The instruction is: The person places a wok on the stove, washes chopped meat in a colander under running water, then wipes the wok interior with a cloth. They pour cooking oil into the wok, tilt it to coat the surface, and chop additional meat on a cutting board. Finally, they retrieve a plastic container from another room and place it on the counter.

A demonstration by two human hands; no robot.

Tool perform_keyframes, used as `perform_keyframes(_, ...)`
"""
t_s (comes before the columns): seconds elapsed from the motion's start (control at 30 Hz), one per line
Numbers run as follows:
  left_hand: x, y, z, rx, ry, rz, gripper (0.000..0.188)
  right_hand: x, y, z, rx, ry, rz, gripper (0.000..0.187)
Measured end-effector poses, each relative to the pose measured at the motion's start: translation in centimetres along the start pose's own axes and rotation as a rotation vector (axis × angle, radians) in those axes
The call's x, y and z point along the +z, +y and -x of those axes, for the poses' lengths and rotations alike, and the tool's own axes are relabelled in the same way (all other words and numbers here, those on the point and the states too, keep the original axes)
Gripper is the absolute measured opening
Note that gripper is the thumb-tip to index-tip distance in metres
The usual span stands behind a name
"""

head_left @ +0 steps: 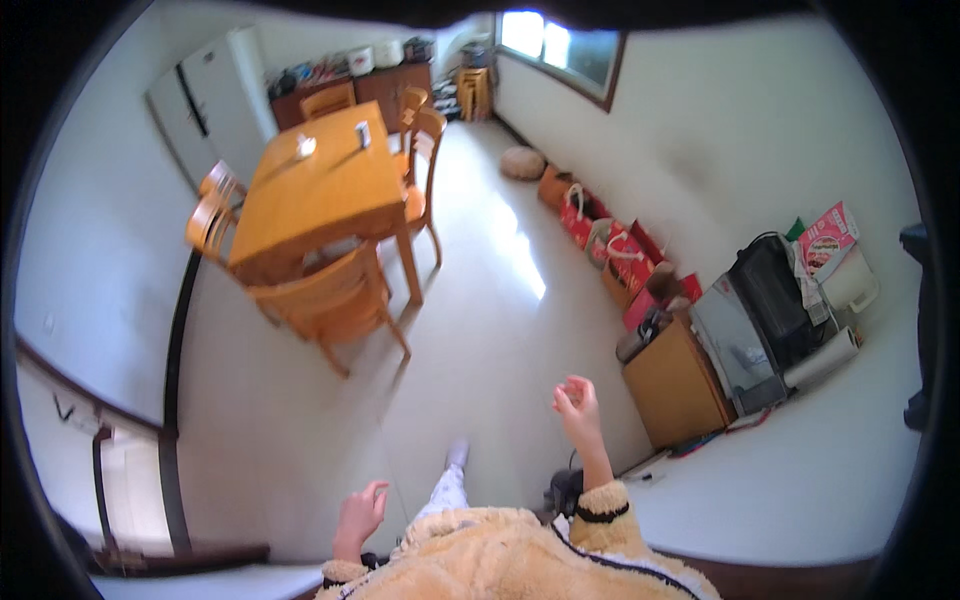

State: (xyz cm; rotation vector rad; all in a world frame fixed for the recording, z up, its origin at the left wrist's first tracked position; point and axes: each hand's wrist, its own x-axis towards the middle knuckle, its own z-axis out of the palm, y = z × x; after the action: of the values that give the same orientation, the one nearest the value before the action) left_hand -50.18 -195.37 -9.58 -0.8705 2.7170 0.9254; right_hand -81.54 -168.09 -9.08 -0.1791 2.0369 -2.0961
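My left hand [362,515] hangs low at the bottom of the view, left of my leg, its fingers loosely bent and apart. It holds nothing I can see and touches nothing. My right hand [579,410] is raised in front of me over the pale floor [480,350]. Its fingers curve loosely, with a gap at the thumb, and nothing shows between them. Of the furniture, a wooden cabinet [672,390] on the right stands closest to this hand, apart from it. Both wrists come out of fuzzy yellow sleeves [607,515].
A wooden table [320,190] with chairs around it, one chair [335,295] nearest me, occupies the left. Red gift bags [628,262] line the right wall beyond a microwave-like silver appliance [735,335]. Farther off are a round cushion [522,163], a white refrigerator [215,100] and a sideboard [395,90].
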Motion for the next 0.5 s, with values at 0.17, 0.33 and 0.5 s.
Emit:
perform_keyframes(0.17,-5.0,7.4,-18.4,0.285,-0.017,-0.159,0.019,-5.5,0.8,-10.6,0.007,0.245,0.08,0.034)
perform_keyframes(0.33,-5.2,17.4,-33.2,0.546,-0.216,-0.135,0.02,-13.9,1.7,-12.9,0.168,0.587,0.079,0.032)
perform_keyframes(0.5,-1.0,24.4,-43.4,0.67,-0.338,-0.211,0.021,-20.5,4.2,-14.9,0.324,0.758,0.136,0.031)
